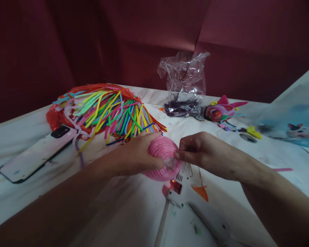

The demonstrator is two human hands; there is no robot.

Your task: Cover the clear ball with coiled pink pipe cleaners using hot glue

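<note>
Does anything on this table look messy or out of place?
Slightly: the colourful strands fan untidily over red plastic, a few straying beside the phone. Nothing else stands out; the pink ball looks neatly wound where visible.

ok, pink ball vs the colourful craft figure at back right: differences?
Pink ball is gripped by the left hand; craft figure lies on the table, no hand on it. Pink ball is rounded and ridged; craft figure is irregular, with pointed projections. Pink ball is mostly pink; craft figure mixes several colours. Both show pink.
</note>
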